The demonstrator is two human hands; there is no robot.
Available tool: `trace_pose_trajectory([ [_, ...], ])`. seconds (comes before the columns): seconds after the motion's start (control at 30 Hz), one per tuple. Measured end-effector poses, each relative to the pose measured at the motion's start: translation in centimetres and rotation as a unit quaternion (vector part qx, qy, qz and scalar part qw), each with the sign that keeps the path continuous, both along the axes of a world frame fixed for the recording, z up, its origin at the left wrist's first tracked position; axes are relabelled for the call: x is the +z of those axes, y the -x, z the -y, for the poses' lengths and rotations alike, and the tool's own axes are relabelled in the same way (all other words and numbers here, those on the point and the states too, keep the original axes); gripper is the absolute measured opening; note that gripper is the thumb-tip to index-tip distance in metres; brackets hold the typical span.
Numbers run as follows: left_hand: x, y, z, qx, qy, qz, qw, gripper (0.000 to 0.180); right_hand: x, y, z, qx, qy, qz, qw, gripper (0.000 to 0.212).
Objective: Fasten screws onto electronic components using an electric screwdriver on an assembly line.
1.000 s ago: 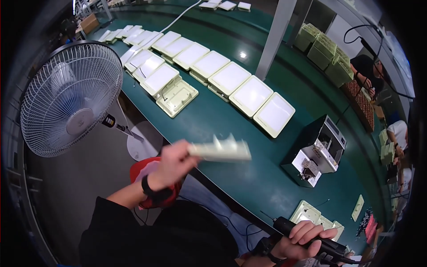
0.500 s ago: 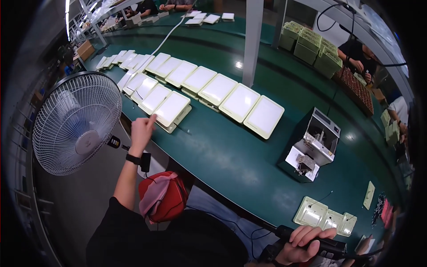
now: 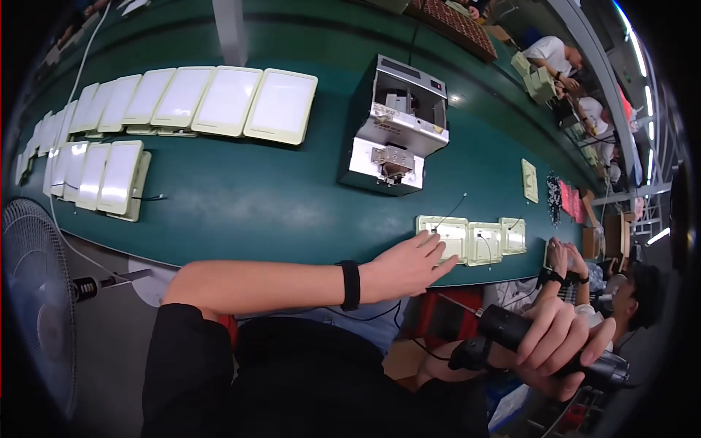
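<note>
My left hand [image 3: 407,267] reaches across to the right with its fingers spread. Its fingertips lie over the front edge of a pale green plastic casing [image 3: 454,231]; whether they press on it I cannot tell. Two smaller open casings [image 3: 484,252] sit in a row to the right of it, thin wires showing in them. In my right hand [image 3: 558,339] is a black electric screwdriver [image 3: 504,326], held near the table's front edge. Its thin bit points left, and a cord runs by it.
A silver and black box-shaped machine [image 3: 409,124] stands mid-table. Rows of white panels [image 3: 281,108] in pale frames lie at left, beside a fan [image 3: 40,314]. One pale green part [image 3: 529,181] lies at right. A co-worker's hands [image 3: 562,259] are close by on the right.
My left hand has left the stacked white panels and come over to the pale green casings. The view has swung right. My right hand still holds the electric screwdriver.
</note>
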State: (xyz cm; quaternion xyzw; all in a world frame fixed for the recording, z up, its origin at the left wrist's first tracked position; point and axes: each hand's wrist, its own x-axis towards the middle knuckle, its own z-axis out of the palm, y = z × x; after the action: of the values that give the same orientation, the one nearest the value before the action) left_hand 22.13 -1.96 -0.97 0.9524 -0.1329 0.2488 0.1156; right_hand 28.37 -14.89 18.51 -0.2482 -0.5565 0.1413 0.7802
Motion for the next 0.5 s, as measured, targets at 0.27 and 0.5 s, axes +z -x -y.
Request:
trace_pose_trajectory([
  [0.27, 1.0, 9.2, -1.2, 0.104, -0.240, -0.094, 0.961, 0.054, -1.8, 0.3, -6.2, -0.070, 0.104, 0.055, 0.991, 0.037],
  [0.5, 0.6, 11.9, -3.1, 0.119, -0.257, -0.052, 0.958, 0.047, -6.1, -0.5, -15.7, -0.154, 0.109, 0.072, 0.979, 0.022],
])
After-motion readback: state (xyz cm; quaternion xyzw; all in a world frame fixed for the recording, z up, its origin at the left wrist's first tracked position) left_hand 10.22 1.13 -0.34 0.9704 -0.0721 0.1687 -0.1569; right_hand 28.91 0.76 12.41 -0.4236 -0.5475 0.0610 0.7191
